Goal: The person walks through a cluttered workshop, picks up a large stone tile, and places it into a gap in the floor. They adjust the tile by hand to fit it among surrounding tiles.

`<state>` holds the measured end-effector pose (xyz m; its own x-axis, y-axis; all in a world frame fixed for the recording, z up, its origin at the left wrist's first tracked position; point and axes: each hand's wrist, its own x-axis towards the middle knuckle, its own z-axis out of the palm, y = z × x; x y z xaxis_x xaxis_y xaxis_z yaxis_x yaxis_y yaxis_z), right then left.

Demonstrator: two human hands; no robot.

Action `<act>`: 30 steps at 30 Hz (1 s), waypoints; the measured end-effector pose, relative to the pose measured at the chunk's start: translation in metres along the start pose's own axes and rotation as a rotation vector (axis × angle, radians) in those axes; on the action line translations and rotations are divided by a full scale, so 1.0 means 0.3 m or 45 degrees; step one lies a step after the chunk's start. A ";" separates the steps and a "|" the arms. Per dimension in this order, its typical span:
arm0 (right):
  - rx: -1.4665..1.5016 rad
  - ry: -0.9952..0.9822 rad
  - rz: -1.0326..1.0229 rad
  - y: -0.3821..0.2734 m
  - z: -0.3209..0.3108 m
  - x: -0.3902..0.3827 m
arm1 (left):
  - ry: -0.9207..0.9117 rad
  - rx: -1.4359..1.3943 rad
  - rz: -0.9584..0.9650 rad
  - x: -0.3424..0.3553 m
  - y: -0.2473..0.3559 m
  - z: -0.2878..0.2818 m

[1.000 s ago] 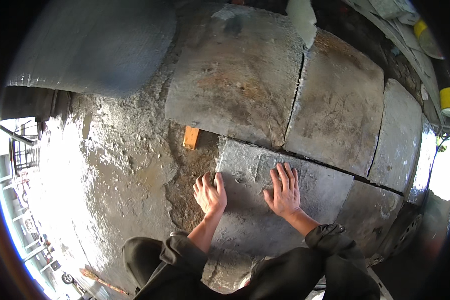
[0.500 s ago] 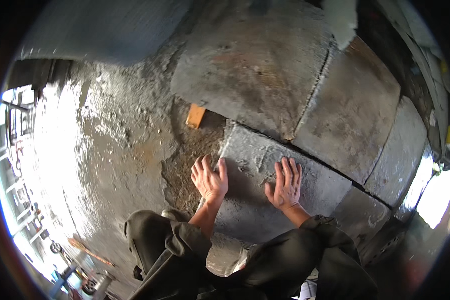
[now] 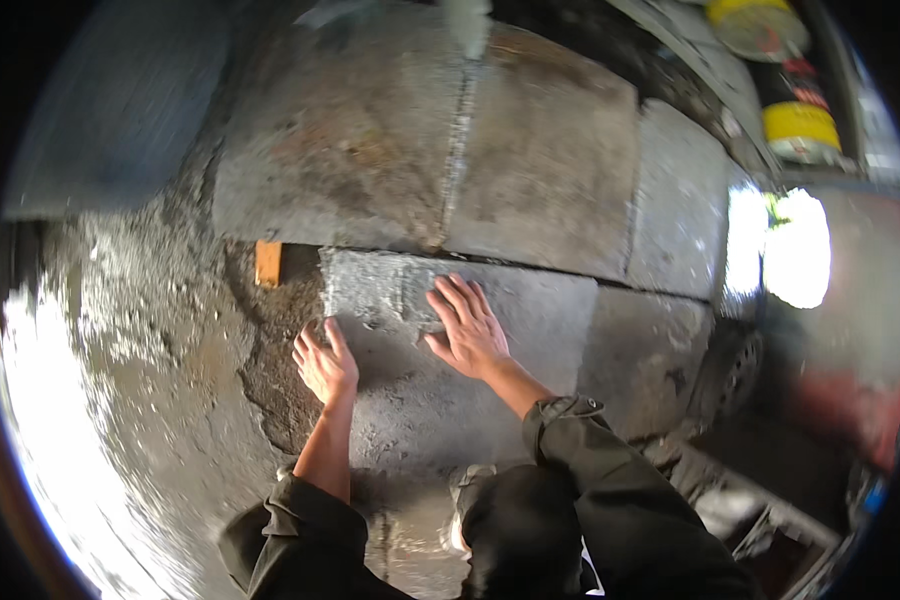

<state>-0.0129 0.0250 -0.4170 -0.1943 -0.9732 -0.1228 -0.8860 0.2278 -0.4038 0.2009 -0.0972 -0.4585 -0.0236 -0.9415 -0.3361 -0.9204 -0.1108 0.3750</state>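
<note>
Both hands are at a grey concrete slab (image 3: 410, 410) in the floor in front of my knees. My left hand (image 3: 328, 366) is at the slab's left edge, fingers bent a little and apart, reaching over the strip of bare earth (image 3: 275, 350); whether the fingertips touch the edge is hard to tell. My right hand (image 3: 470, 330) lies on the slab's rough upper part, palm down with fingers stretched out. Neither hand holds anything. A small orange block (image 3: 268, 263) sits in the earth gap beyond my left hand.
Larger slabs (image 3: 340, 150) border this one on the far side, across a dark joint. Another slab (image 3: 640, 350) adjoins it on the right. Rough cement floor (image 3: 160, 380) spreads left. Yellow-banded cans (image 3: 802, 130) stand at the upper right; a dark wheel (image 3: 738, 370) is farther right.
My view has swung to the right, bringing cans and a wheel into sight. My right hand has slid toward the slab's far edge; my left hand stays by its left edge.
</note>
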 end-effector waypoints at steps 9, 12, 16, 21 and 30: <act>0.137 0.054 0.684 -0.433 -0.394 -0.210 | -0.060 -0.187 -0.072 -0.115 -0.275 -0.537; 0.353 0.262 0.869 -0.636 -0.589 -0.276 | -0.059 -0.238 -0.147 -0.195 -0.299 -0.863; 0.655 0.391 0.991 -0.840 -0.846 -0.294 | -0.048 -0.280 -0.144 -0.276 -0.232 -1.180; 1.150 0.257 1.052 -0.949 -1.069 -0.239 | -0.055 -0.285 -0.093 -0.313 -0.121 -1.304; 1.350 0.042 1.008 -0.611 -1.284 -0.242 | -0.122 -0.386 -0.540 -0.560 0.210 -1.268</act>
<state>0.0016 0.0423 0.0151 -0.5269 -0.5640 -0.6358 0.2241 0.6294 -0.7441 0.2954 -0.0670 -0.0498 0.2773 -0.7625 -0.5846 -0.7029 -0.5758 0.4175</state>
